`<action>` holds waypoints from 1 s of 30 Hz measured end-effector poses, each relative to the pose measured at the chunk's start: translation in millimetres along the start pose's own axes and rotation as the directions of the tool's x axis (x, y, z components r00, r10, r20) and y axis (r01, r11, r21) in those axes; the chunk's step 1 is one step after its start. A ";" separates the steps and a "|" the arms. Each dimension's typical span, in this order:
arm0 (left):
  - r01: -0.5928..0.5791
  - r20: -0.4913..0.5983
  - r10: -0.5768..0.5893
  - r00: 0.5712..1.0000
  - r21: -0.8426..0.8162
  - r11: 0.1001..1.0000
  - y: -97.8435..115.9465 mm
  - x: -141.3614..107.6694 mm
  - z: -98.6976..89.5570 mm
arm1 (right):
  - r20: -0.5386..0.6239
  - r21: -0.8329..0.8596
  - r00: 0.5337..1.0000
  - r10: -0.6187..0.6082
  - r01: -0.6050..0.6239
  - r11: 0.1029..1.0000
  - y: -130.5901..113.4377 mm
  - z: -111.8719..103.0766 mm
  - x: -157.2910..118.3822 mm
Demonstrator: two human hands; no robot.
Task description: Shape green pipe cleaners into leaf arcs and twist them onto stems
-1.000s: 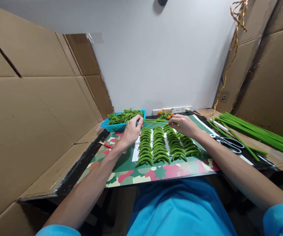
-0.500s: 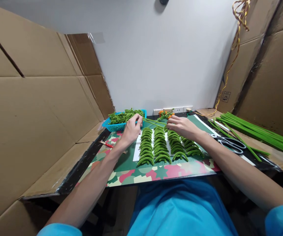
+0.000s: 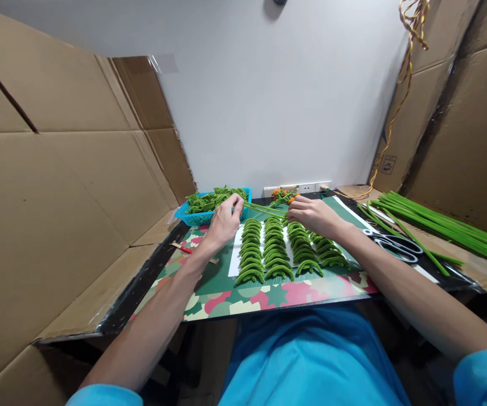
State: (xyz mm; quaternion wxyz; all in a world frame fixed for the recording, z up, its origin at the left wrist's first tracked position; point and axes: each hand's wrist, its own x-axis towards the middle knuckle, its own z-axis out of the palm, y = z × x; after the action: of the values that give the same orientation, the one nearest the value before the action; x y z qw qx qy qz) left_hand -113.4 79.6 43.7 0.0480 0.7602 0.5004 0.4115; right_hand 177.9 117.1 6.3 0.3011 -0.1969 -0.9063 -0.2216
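A green pipe cleaner (image 3: 264, 209) stretches between my two hands, slanting slightly down to the right. My left hand (image 3: 226, 217) pinches its left end, in front of a blue basket (image 3: 196, 219) heaped with bent green pipe-cleaner pieces (image 3: 213, 199). At the other end, my right hand (image 3: 313, 215) has its fingers closed on it; the fingertips are partly hidden. Just below the hands, several columns of curved green pipe-cleaner pieces (image 3: 275, 248) lie on white paper (image 3: 234, 262).
Scissors (image 3: 398, 248) and a bundle of straight green pipe cleaners (image 3: 446, 225) lie on the right. Orange-and-green pieces (image 3: 283, 195) sit at the back by a power strip (image 3: 308, 188). A red-handled tool (image 3: 183, 248) is on the left. Cardboard walls (image 3: 78, 186) flank the table.
Almost nothing differs. Both hands keep their hold on the pipe cleaner, and the whole view has shifted very slightly.
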 end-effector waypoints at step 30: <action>0.063 0.066 -0.051 0.997 -0.209 0.976 -6.1 -0.1 3.3 | -0.109 0.148 0.986 0.126 -0.109 0.983 2.2 1.1 -7.9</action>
State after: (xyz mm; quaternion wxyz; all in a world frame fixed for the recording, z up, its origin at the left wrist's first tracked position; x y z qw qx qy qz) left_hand -115.5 83.6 38.5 0.1553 0.7482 0.4739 0.4376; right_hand 184.3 117.7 1.1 0.3799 -0.2148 -0.8871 -0.1501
